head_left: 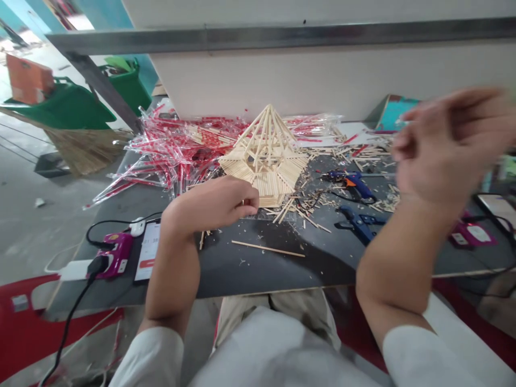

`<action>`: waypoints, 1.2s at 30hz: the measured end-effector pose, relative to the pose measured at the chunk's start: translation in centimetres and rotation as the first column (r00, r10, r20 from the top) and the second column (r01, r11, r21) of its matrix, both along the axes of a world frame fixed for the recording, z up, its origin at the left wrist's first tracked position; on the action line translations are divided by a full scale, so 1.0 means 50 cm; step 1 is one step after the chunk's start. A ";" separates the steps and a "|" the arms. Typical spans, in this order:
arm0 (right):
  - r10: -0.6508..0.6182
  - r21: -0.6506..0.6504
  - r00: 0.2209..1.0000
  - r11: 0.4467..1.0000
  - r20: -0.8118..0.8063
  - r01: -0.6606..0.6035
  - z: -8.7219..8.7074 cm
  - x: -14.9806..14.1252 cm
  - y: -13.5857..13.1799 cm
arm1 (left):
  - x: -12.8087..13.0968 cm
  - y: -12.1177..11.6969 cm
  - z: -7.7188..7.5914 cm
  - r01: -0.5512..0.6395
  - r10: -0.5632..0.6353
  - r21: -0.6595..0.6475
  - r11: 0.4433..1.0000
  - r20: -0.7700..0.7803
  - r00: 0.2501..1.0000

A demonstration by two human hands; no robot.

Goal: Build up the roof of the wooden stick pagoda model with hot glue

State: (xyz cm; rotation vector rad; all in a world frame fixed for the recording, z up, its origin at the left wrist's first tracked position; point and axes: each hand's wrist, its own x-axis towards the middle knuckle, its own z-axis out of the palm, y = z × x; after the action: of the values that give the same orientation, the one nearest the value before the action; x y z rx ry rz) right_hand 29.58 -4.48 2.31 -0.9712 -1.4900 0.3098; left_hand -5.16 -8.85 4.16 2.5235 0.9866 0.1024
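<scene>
A pale wooden-stick model [260, 185] with a pointed, open-framed roof stands at the middle of the table. My left hand [217, 201] is at its front left corner, fingers curled inward; what they hold, if anything, is hidden. Raised over the right side of the table is my right hand [447, 140], its fingers bent and smeared by motion. A single thin stick [268, 249] lies in front of the model. Right of the model are a blue glue gun [357, 184] and a blue-handled cutting tool [358, 223].
Red-and-clear plastic wrappers [169, 145] are heaped at the back left. Stick scraps [314, 201] litter the table. A purple power strip [116, 255] and a phone [148, 250] sit left; another purple strip [471, 234] is right. A metal rail [258, 38] crosses behind.
</scene>
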 end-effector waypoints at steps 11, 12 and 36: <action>-0.102 -0.260 0.977 0.954 0.189 0.150 -0.349 -0.060 0.067 | -0.049 -0.051 0.047 -0.223 0.215 0.075 0.972 0.096 0.972; -0.068 -0.269 0.975 0.955 0.211 0.124 -0.359 -0.067 0.070 | -0.056 -0.037 0.033 -0.284 0.270 0.140 0.949 0.108 0.957; 0.256 -0.238 0.923 0.953 0.289 -0.189 -0.315 -0.122 0.023 | 0.059 0.052 -0.306 -0.625 0.462 0.086 0.776 0.598 0.655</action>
State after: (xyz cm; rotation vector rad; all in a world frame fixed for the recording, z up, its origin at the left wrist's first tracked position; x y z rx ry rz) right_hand 23.50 -3.34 -13.47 -1.0511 -1.8995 0.4996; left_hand -2.19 -6.25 -11.16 2.0946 1.5172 1.1699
